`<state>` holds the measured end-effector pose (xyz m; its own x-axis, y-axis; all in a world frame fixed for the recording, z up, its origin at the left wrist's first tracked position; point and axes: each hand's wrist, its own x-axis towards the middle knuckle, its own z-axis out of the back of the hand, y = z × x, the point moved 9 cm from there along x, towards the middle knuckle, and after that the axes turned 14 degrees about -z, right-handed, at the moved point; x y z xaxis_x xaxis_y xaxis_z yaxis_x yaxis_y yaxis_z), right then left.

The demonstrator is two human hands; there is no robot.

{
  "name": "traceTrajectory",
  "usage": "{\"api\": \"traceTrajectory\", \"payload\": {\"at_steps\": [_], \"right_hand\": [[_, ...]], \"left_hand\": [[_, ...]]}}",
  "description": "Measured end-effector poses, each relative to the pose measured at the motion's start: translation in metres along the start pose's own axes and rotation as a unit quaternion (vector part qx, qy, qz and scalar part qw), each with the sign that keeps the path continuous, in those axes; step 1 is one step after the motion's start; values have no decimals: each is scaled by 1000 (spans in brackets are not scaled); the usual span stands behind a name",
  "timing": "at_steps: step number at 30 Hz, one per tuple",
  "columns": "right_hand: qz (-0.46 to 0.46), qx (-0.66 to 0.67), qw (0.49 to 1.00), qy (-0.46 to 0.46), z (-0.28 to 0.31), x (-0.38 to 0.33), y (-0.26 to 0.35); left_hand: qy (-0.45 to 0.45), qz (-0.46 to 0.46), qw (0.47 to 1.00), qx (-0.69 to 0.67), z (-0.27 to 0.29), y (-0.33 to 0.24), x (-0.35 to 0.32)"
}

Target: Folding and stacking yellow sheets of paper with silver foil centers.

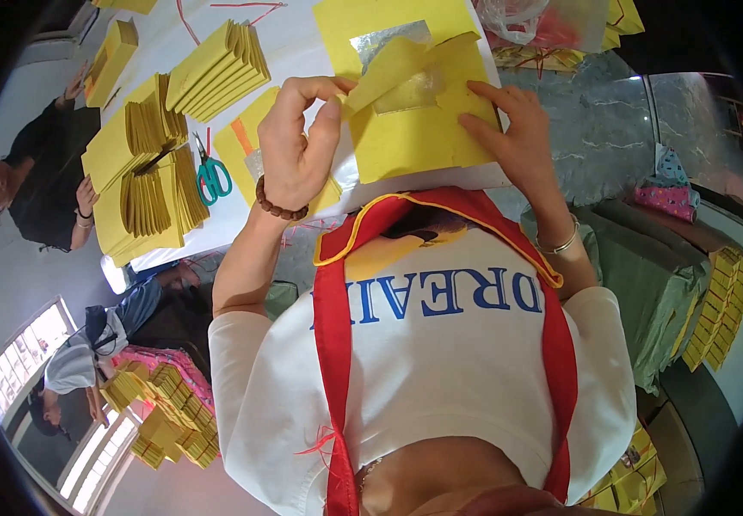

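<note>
Pinching yellow flap, left hand.
Flap runs right and far from the pinch, long axis slanting over sheet; right hand, fingers parted, on sheet's right edge.

The person's left grip pinches a lifted yellow flap above a yellow sheet on the white counter; the right grip rests, fingers spread, on the sheet's right side; a silver patch shows just beyond the flap; teal-handled scissors lie just beside fanned yellow stacks at the left; a red apron hangs over a white shirt; 2 other people are at the left, 1 in black by the stacks, 1 near yellow bundles.
</note>
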<state>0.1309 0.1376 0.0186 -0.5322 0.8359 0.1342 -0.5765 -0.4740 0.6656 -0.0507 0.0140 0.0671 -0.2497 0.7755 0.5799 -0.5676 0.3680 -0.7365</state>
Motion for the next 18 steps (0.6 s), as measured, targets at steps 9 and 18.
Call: {"api": "traceTrajectory", "payload": {"at_steps": [9,18], "right_hand": [[-21,16,1000,-8,1,-3,-11],[-174,306,932,84,-8,-10,-40]], "left_hand": [[126,-132,974,133,-24,-25,-10],[170,-260,922,230,-55,-38,-25]]}}
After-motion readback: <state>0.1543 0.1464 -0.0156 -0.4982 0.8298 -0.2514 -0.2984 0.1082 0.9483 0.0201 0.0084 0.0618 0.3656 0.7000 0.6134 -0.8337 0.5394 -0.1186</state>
